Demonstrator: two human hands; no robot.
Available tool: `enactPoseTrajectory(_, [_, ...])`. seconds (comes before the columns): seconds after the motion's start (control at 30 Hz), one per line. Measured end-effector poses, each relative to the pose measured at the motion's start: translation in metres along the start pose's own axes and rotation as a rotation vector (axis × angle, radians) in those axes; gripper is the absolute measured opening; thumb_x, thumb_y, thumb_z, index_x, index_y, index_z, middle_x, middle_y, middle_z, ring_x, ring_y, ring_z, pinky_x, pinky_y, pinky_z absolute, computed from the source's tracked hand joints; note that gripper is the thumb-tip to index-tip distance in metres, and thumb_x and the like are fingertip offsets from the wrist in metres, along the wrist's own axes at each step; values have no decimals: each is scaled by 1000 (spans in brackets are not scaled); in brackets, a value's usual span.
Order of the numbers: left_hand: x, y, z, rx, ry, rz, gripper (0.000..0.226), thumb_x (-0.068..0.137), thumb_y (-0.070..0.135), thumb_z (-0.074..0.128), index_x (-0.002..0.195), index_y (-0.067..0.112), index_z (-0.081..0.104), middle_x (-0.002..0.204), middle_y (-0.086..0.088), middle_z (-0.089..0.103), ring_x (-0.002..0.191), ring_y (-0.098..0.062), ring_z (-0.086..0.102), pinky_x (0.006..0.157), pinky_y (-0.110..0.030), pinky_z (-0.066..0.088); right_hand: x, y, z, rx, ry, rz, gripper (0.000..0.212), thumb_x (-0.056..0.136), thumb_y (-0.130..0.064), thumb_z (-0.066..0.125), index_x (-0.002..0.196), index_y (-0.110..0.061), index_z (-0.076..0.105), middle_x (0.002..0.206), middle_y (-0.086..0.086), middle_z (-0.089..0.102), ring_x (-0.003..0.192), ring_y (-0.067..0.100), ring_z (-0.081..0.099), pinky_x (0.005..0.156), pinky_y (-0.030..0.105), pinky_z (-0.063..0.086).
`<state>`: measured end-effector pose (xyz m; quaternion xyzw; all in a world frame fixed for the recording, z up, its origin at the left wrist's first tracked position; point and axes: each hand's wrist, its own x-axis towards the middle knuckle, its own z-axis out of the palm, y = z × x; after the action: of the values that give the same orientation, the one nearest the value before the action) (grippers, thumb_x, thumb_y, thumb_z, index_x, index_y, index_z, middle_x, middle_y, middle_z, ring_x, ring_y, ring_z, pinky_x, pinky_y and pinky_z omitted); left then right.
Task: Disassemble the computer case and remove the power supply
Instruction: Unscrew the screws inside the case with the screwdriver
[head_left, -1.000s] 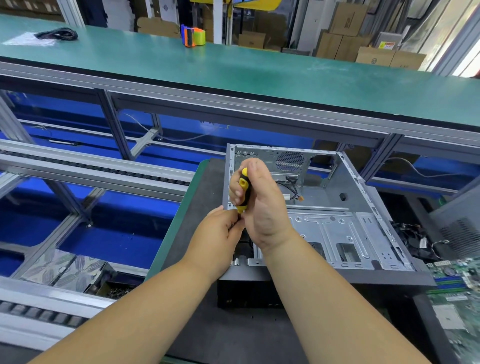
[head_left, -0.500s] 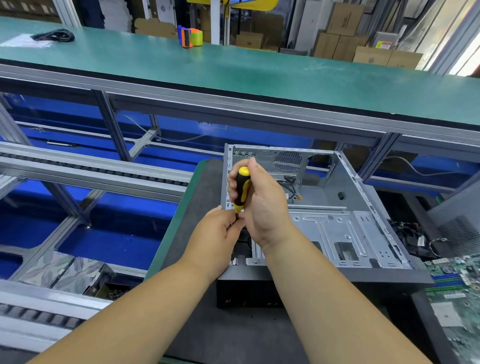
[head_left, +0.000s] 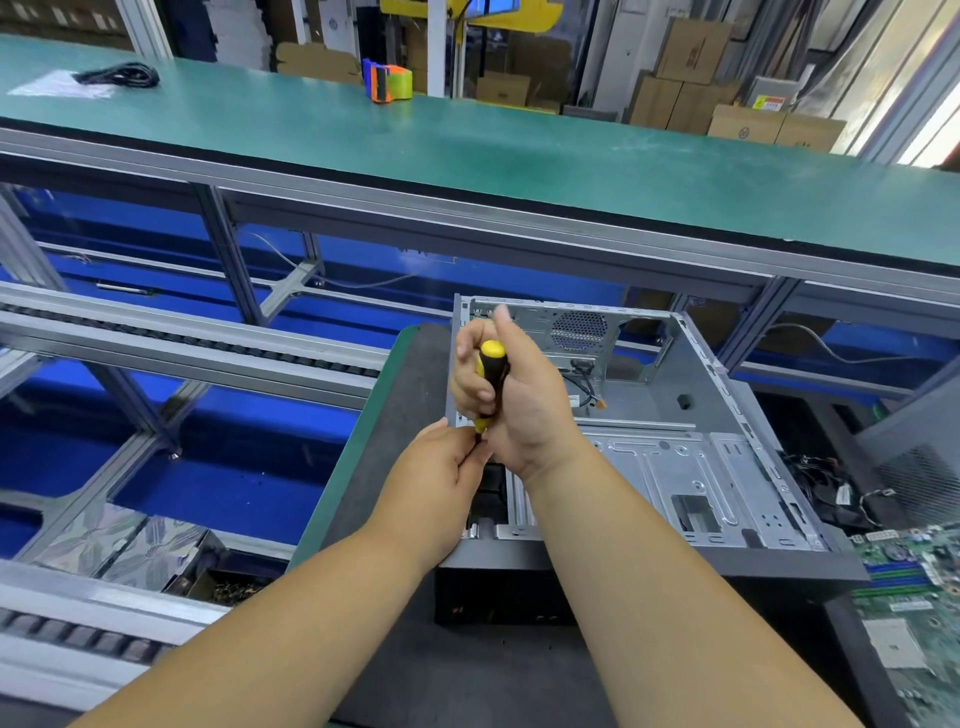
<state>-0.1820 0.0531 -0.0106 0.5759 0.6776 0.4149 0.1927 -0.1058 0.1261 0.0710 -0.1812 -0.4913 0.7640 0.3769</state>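
1. Centre of the frame: the right hand (head_left: 524, 395) is wrapped round the handle of a yellow-and-black screwdriver (head_left: 491, 382), fingers (head_left: 470, 384) curled on its left side, thumb up.
2. Just below it, the left hand (head_left: 441, 483) closes its fingertips on the lower end of the screwdriver, where the shaft must be; hands hide the tip and any screw.
3. The screwdriver's long axis runs nearly upright, tilted slightly toward the top right, pointing down at the left wall of the computer case (head_left: 675, 415).
4. That case lies open on the dark counter (head_left: 415, 374), centre-right; its bays show bare metal, and I cannot make out the power supply.
5. My guess: the target lies directly beneath the fingers, so the right hand turns while the left, nearer the tip, steadies.
6. Against the earlier frames, the right hand's grip has rotated a little on the handle; the case sits as it did.
7. A green circuit board (head_left: 914, 571) lies at lower right.
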Motion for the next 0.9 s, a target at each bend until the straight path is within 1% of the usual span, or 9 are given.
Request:
enactPoseTrajectory(0.13, [3,6,-4,19,45,122,13,96,21,48,88,17,57,89,8,54,89,-11,52,76,-25,44,-6,2,-2,22,-33,-43,27,93,-37,43,78,-14,44,51,0,36,46,13,25,49,27,17])
enactPoseTrajectory(0.23, [6,10,-5,-5,0,177,16,94,18,52,105,29,55,110,24,51,114,-6,49,96,-22,38,-10,2,-6,-5,8,-78,15,89,-24,47,78,-15,44,64,3,46,56,17,34,57,31,24])
enactPoseTrajectory(0.33, [8,8,-2,31,-106,51,25,97,26,52,119,38,50,142,14,44,146,-16,21,119,-35,15,-11,-1,-10,-68,67,-57,15,88,-26,54,77,-16,53,78,2,56,66,17,47,67,30,37])
enactPoseTrajectory(0.43, [11,6,-1,67,-153,-3,23,98,25,51,118,36,51,151,3,36,149,-18,11,120,-40,18,-12,-3,-10,-86,110,-41,18,93,-27,57,82,-12,60,77,3,59,66,17,52,68,30,43])
enactPoseTrajectory(0.5, [11,8,-2,95,-161,-28,21,98,23,51,115,34,54,151,-3,35,145,-24,21,115,-42,30,-13,-2,-8,-66,135,-52,25,100,-25,51,84,-9,62,76,3,60,64,15,53,66,27,45])
enactPoseTrajectory(0.57, [11,12,-3,98,-150,-27,17,97,21,51,96,38,54,149,-4,38,140,-24,30,108,-39,37,-12,0,-4,-46,164,-77,33,104,-27,43,83,-8,61,72,2,59,61,12,51,61,24,42])
enactPoseTrajectory(0.63, [10,15,-4,101,-136,2,34,96,17,53,74,41,42,141,-4,46,136,-27,34,102,-38,41,-11,4,-1,-65,199,-98,42,106,-31,37,80,-9,60,65,0,54,56,10,45,56,21,37])
enactPoseTrajectory(0.73, [11,15,-5,107,-133,-8,42,93,13,55,68,41,37,133,-9,49,127,-35,41,93,-41,44,-9,10,3,-68,233,-126,49,106,-38,32,76,-12,59,56,-2,45,52,10,36,51,21,30])
enactPoseTrajectory(0.9, [13,10,-3,121,-109,6,45,90,8,55,64,37,31,128,-9,52,125,-37,41,82,-33,40,-7,11,4,-17,198,-167,27,94,-39,45,79,-16,44,57,-4,41,52,10,32,50,22,26])
